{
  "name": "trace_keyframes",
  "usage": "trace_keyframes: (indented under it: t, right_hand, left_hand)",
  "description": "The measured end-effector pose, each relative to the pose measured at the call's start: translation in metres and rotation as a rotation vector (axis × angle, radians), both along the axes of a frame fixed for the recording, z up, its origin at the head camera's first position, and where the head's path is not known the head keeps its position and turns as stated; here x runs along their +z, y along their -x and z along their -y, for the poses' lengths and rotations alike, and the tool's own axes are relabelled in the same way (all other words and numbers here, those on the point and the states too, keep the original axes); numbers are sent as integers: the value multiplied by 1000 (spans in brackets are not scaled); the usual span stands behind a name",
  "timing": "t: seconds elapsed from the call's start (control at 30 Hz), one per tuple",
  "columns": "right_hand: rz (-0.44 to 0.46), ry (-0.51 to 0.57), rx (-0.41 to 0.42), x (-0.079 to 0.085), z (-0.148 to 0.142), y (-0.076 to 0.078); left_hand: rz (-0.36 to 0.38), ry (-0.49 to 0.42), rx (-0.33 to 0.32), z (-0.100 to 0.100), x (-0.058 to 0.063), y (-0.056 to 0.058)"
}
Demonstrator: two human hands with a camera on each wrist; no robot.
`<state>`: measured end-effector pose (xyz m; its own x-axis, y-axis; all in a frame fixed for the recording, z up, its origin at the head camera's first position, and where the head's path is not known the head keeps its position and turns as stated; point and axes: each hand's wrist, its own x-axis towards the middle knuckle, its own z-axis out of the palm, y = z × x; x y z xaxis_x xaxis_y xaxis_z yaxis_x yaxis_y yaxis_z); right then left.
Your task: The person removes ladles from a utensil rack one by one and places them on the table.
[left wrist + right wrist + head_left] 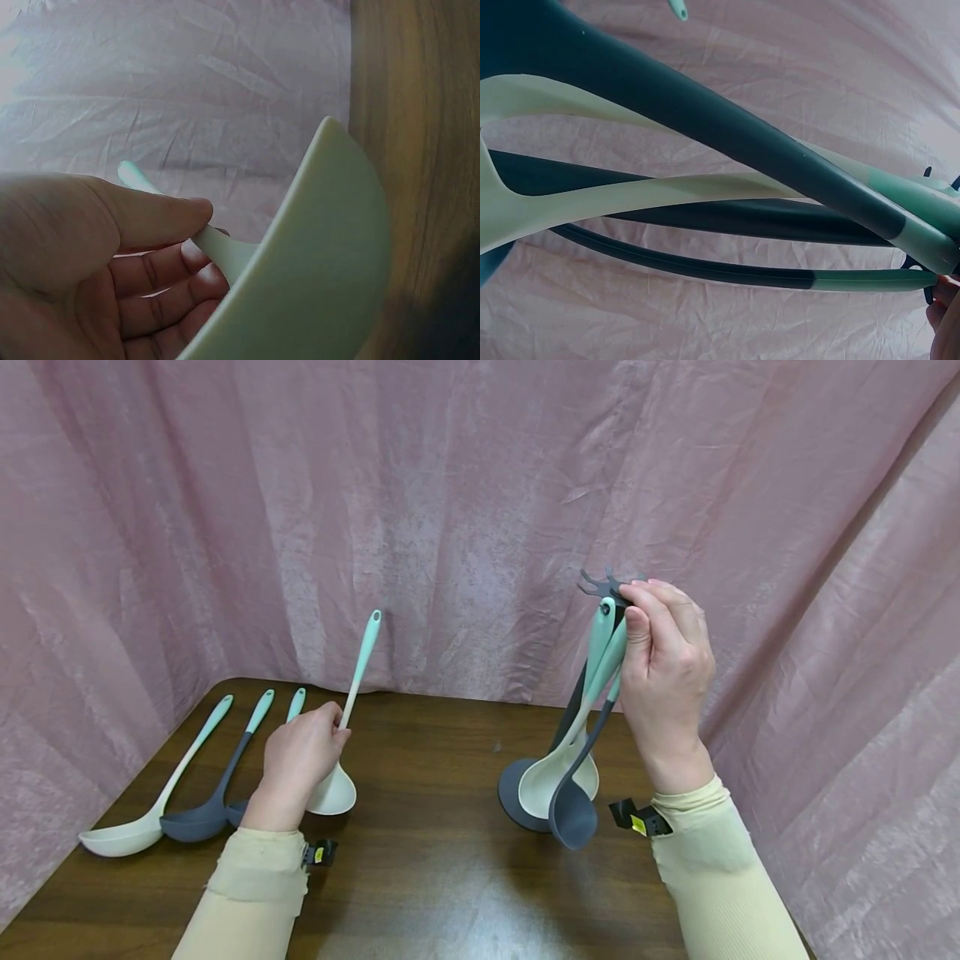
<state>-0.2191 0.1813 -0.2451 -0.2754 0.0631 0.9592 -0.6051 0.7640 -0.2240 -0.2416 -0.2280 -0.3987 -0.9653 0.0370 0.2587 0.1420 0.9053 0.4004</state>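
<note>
left grip [298, 760] is pinching white ladle [335, 793], likely light, stiff, best held mid-shaft; right grip [671, 664] is leaving its hold unclear

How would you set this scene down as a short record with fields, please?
Left hand: pinches a cream ladle by its shaft
Right hand: at the top of the dark stand; exact grip partly hidden
At the stand: hanging cream ladles and dark grey ladles, handles mint
Table's left side: another cream ladle, a grey ladle, a second grey ladle partly hidden
Surface: brown table
Backdrop: pink curtain
</note>
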Motion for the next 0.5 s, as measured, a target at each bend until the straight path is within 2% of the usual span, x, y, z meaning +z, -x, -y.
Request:
trace_keyframes:
  t: [0.5]
  right_hand:
    - [5, -2, -8, -1, 1, -2]
  left_hand:
    - [149, 15, 2, 9, -7, 5]
